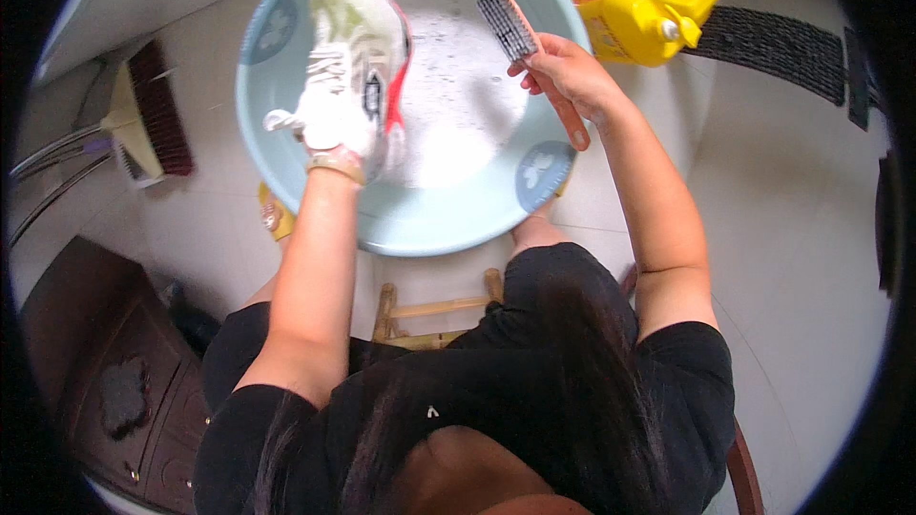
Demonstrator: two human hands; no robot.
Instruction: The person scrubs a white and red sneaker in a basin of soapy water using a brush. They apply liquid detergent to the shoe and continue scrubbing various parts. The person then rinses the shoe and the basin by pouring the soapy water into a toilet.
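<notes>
A white sneaker [354, 68] with red sole edging and white laces is held up over the left side of a light blue plastic basin [444, 225]. My left hand [348, 156] reaches into its ankle opening, so the fingers are hidden inside; a bangle [335, 167] circles that wrist. Greenish-yellow tint shows on the toe. Over the basin's right side, my right hand [562, 71] grips a scrub brush [508, 25] by its orange-brown handle. The brush's dark and pale bristles face left, apart from the sneaker. White, sudsy water [458, 114] lies in the basin.
A yellow plastic jug [644, 11] stands right of the basin, before a dark slatted mat [776, 43]. At left are a broom [154, 114] and a dark wooden cabinet [118, 372] with a black item on it. A small bamboo seat [429, 307] is beneath me.
</notes>
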